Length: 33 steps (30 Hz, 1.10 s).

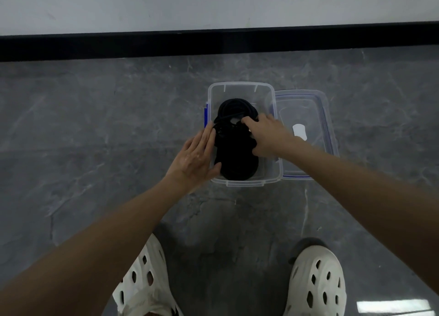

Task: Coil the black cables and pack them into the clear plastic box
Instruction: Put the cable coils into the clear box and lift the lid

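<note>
Head view: clear rectangular plastic box [239, 85] with blue side latch seen standing on grey marbled floor [95, 125]. Black coiled cables [234, 156] lodged inside box, filling near half and middle. Left hand [197, 156] laid flat, fingers straight, pressed against left side of bundle. Right hand [266, 135] curled over bundle's right side, cables gripped. Clear plastic lid [316, 106] laid touching box's right side. White perforated clogs [318, 280] seen below.

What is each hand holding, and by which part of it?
The right hand grips the near cable coil by its right edge, in the box. The left hand holds nothing; its straight fingers press the coil's left side.
</note>
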### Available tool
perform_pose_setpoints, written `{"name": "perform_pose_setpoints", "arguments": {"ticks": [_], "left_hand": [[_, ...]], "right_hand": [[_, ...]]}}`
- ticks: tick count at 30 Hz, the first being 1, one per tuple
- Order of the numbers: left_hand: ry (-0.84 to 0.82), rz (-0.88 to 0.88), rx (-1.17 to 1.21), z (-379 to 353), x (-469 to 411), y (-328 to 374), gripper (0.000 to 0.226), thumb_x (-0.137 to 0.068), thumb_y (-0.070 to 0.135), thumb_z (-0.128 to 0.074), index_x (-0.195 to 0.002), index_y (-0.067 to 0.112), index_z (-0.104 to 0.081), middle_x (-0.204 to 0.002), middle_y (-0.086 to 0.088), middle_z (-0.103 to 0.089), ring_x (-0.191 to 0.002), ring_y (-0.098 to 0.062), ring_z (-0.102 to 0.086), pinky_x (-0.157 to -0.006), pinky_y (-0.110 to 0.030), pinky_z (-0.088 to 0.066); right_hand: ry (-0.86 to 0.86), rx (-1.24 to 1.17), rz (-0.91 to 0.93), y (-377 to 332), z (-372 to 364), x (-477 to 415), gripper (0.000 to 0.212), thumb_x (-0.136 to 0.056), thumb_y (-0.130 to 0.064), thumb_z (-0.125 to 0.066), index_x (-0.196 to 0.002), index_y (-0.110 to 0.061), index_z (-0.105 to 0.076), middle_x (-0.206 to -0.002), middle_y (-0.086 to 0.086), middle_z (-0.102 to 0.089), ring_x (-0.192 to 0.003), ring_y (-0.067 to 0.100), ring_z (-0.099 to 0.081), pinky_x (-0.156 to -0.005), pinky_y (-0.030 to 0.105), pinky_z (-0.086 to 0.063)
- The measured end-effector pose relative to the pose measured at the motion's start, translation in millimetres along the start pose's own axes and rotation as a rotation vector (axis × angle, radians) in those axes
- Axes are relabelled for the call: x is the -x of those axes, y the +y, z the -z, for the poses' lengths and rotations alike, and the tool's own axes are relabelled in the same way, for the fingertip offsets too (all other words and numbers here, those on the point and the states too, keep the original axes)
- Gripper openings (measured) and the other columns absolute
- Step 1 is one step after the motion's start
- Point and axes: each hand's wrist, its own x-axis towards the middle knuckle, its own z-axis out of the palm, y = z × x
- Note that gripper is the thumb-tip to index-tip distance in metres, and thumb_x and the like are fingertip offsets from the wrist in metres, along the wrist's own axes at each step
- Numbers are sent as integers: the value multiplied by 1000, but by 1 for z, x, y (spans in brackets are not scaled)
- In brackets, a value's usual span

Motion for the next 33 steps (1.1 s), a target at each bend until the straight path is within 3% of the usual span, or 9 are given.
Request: {"name": "perform_pose_setpoints", "arguments": {"ticks": [15, 22, 24, 27, 30, 33], "left_hand": [[-10, 10, -12, 2, 0, 1, 83, -93, 57, -20, -150, -3, -16, -159, -20, -15, -146, -29, -23, -117, -39, -24], [-9, 3, 2, 3, 0, 1, 82, -94, 56, -25, -149, -4, -20, -158, -21, -18, -143, -31, -29, -115, -41, -31], [-12, 4, 11, 3, 0, 1, 82, -94, 57, -23, -149, -4, -19, -158, -21, -18, -144, -30, -28, -115, -41, -30], [-16, 0, 12, 5, 1, 1, 83, -95, 57, -18, -149, -5, -20, -158, -21, -18, -144, -31, -28, -115, -41, -31], [-25, 0, 7, 7, 2, 1, 81, -96, 54, -17, -148, -6, -23, -157, -23, -20, -143, -32, -30, -115, -42, -31], [-46, 8, 0, 8, 6, 0, 77, -96, 49, -18, -149, -6, -20, -158, -22, -17, -145, -31, -26, -114, -44, -32]], "right_hand": [[50, 49, -1, 2, 0, 7, 72, -82, -21, -69, -139, -12, -27, -126, 24, -42, -119, 40, -40, -96, 45, -42], [170, -298, -36, 18, 19, 14, 61, -77, -14, -71, -131, -9, -44, -122, 20, -50, -114, 36, -48, -93, 42, -45], [306, -431, -105, 28, 26, 17, 47, -81, -10, -66, -126, -4, -51, -118, 18, -57, -110, 32, -53, -88, 35, -45], [492, -643, -323, 49, 24, 17, 24, -85, -4, -56, -109, -2, -60, -97, 14, -65, -88, 26, -61, -75, 30, -46], [441, -758, -529, 65, 4, 14, 17, -87, -4, -54, -101, 2, -63, -95, 18, -67, -84, 25, -60, -71, 28, -46], [298, -727, -591, 66, -21, 17, 17, -91, -8, -56, -101, 2, -63, -93, 15, -64, -87, 24, -58, -71, 27, -39]]}}
